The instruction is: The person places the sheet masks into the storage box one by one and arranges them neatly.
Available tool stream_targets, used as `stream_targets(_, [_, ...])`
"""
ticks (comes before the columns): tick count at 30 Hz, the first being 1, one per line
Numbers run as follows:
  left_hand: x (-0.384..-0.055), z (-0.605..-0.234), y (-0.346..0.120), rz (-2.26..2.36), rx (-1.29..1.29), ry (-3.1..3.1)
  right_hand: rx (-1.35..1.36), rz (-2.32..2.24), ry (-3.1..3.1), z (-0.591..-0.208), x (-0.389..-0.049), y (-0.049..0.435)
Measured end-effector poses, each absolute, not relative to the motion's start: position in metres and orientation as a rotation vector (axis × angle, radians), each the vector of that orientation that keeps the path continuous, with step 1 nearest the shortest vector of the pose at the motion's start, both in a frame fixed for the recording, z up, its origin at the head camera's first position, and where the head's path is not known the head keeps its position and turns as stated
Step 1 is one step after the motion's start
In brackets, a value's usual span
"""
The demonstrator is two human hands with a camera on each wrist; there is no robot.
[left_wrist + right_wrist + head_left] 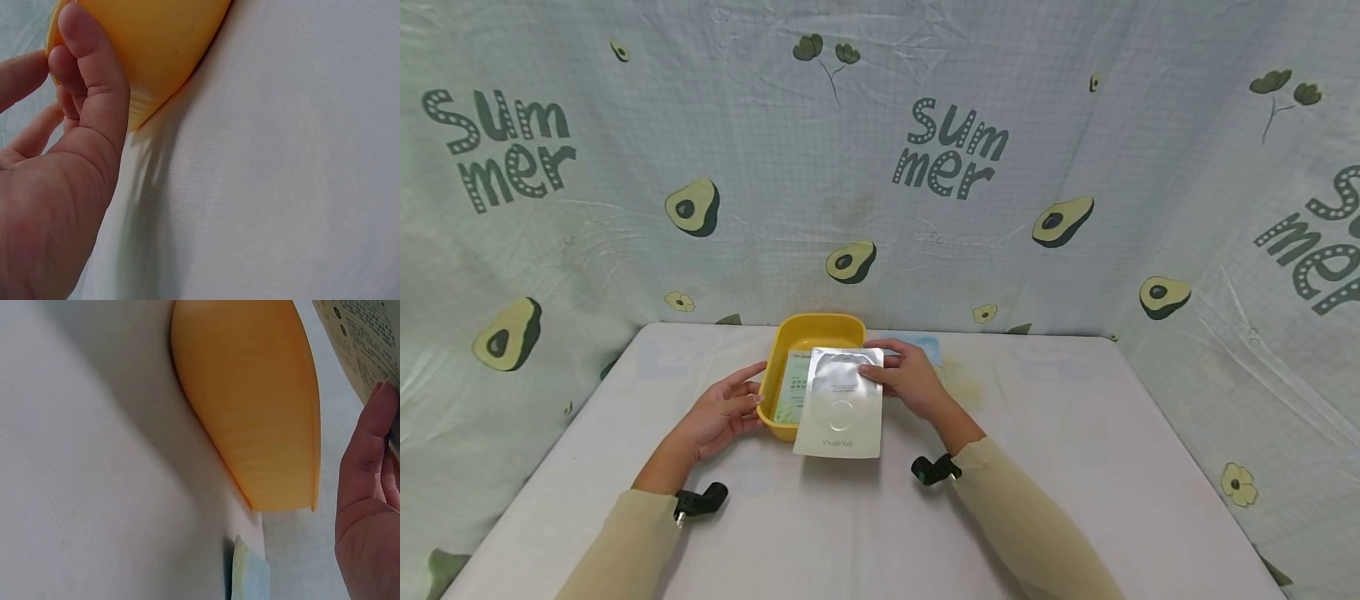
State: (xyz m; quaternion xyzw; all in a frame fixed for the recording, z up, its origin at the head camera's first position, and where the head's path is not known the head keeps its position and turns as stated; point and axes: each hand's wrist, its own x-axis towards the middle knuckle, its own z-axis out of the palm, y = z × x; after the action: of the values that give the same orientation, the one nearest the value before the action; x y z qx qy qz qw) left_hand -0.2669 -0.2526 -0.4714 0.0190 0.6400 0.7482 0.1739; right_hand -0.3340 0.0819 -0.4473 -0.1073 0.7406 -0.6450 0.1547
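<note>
In the head view, my right hand [913, 382] pinches the upper right edge of a flat white and silver face mask sachet [838, 408], thumb on its face. The sachet is tilted over the right front part of a yellow plastic basket [827, 321] and hides some of it. Printed small text shows on the sachet's back [369, 337] in the right wrist view. My left hand [721, 415] holds the basket's left rim, its fingers and thumb at the edge in the left wrist view. Inside the basket lies a green and white sachet [792, 387], partly covered.
A light blue flat packet [928, 346] lies on the table behind my right hand, to the basket's right. The white-covered table [1060, 467] meets a patterned cloth backdrop [760, 275] just behind the basket. Cloth also hangs along the left and right sides.
</note>
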Motion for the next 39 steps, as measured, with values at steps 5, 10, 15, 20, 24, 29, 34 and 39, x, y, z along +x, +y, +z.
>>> stream_targets(5, [-0.267, -0.472, -0.253, 2.115, 0.061, 1.824, -0.286, -1.845, 2.138, -0.446, -0.339, 0.073])
stream_targets(10, [-0.268, -0.472, -0.253, 2.113, 0.061, 1.823, -0.295, -1.894, 2.104, -0.447, -0.345, 0.066])
stream_targets(15, [-0.268, -0.472, -0.253, 2.117, 0.052, 1.814, -0.293, -1.943, 2.059, -0.447, -0.352, 0.062])
stream_targets(20, [-0.267, -0.470, -0.253, 2.118, 0.043, 1.818, -0.251, -1.961, 2.040, -0.446, -0.357, 0.057])
stream_targets(24, [-0.268, -0.470, -0.253, 2.119, 0.045, 1.814, -0.248, -1.978, 2.036, -0.445, -0.360, 0.053])
stream_targets(29, [-0.268, -0.471, -0.254, 2.123, 0.051, 1.806, -0.232, -1.970, 2.056, -0.443, -0.366, 0.048])
stream_targets(34, [-0.267, -0.471, -0.253, 2.125, 0.053, 1.803, -0.190, -1.951, 2.079, -0.440, -0.371, 0.044])
stream_targets(39, [-0.267, -0.471, -0.253, 2.125, 0.052, 1.801, -0.182, -1.914, 2.127, -0.439, -0.375, 0.041])
